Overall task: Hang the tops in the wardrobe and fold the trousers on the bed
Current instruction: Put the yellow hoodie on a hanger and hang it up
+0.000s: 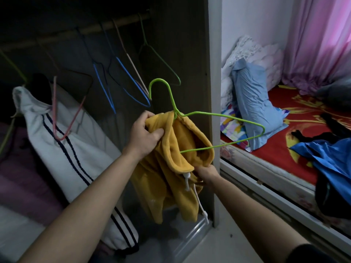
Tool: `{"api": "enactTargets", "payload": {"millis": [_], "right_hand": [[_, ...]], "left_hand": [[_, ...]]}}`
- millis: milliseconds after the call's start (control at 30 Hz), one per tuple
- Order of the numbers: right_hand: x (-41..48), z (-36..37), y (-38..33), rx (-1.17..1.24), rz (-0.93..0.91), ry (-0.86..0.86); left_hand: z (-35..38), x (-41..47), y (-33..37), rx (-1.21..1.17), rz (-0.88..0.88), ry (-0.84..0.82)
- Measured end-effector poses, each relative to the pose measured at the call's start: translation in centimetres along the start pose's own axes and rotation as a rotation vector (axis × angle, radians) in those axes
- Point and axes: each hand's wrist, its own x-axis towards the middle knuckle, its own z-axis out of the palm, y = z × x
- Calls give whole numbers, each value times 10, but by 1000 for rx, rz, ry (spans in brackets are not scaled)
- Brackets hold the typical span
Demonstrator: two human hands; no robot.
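We hold a mustard-yellow fleece hooded top point(167, 168) in front of the open dark-wood wardrobe point(214, 73), below its wooden rail point(106, 25). Our left hand point(145, 132) grips a bunch of the fabric, fingers curled round it, just beside the neck of a lime-green wire hanger point(224, 115). One shoulder of the hanger is inside the hood and the other juts out bare towards the bed. Our right hand point(207, 174) pinches the lower edge of the hood opening, next to the white drawstring point(199, 202). On the rail hang empty blue point(121, 82) and green point(161, 59) wire hangers and a white garment with dark stripes point(62, 139). On the red patterned bed point(284, 141), a bright blue garment point(332, 158) lies at the near edge over something black, and a pale blue shirt point(254, 105) leans against white pillows at the head end.
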Motion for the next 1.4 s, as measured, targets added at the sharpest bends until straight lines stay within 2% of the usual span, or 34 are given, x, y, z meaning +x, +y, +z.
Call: {"api": "enactTargets", "payload": {"millis": [133, 233, 367, 467, 667, 733, 900, 1000, 1167, 1300, 1400], "right_hand": [[-4, -33, -15, 134, -48, 176], [-16, -57, -35, 76, -117, 217], [-33, -74, -53, 35, -147, 145], [-43, -82, -56, 51, -167, 21], [-57, -82, -55, 334, -206, -212], [-58, -79, -57, 336, -216, -211], [-58, -71, -56, 316, -273, -48], [-53, -69, -54, 171, -345, 85], [-48, -67, -51, -261, -461, 320], [-49, -65, -53, -410, -478, 449], [-56, -61, -61, -648, -532, 543]], "left_hand": [[-22, 1, -30, 100, 8, 36], [-28, -2, -52, 167, -74, -21], [-27, 2, -69, 163, -125, -71], [-32, 3, -77, 145, -180, -104], [-33, -2, -89, 92, -241, -84], [-31, -4, -89, 75, -251, -86], [-17, -8, -77, -5, -282, -70], [-11, -9, -64, -44, -286, -105], [-4, -10, -48, -24, -221, -222], [10, -11, -46, 240, -149, -107], [21, -13, -48, 408, -104, 6]]}}
